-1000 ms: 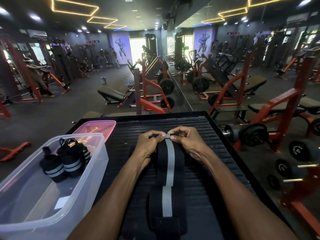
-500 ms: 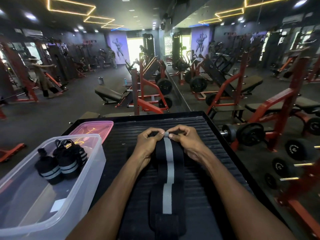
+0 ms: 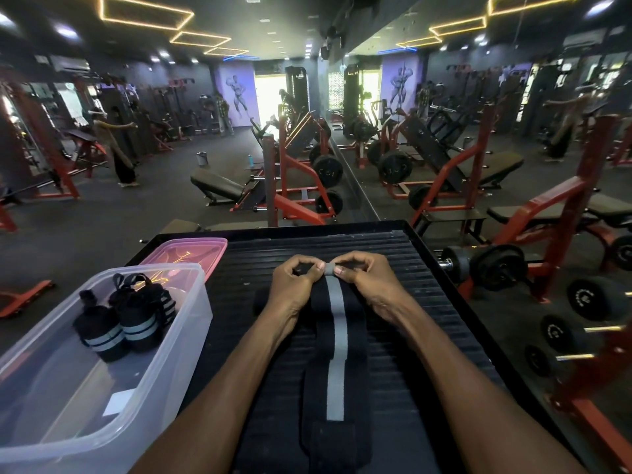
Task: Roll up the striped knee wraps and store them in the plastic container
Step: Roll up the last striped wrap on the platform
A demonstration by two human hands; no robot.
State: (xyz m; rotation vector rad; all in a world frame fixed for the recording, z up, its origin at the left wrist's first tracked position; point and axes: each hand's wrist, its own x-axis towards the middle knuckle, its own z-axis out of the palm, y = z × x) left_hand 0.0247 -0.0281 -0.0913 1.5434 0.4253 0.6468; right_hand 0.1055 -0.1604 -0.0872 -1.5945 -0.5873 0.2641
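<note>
both thumbs and forefingers curl together and pinch the far end of the striped knee wrap [image 3: 337, 340], the left hand [image 3: 297, 285] and right hand [image 3: 367, 283] side by side past the middle of the black ribbed platform [image 3: 403, 268]. the wrap runs flat from there back to the near edge. at the left edge the clear plastic container [image 3: 164, 364] holds two rolled wraps [image 3: 126, 323] at its far end, a pink lid [image 3: 186, 249] behind it. red weight benches and dumbbells fill the dim gym.

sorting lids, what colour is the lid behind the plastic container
Pink, translucent lid, seen in the head view.
</note>
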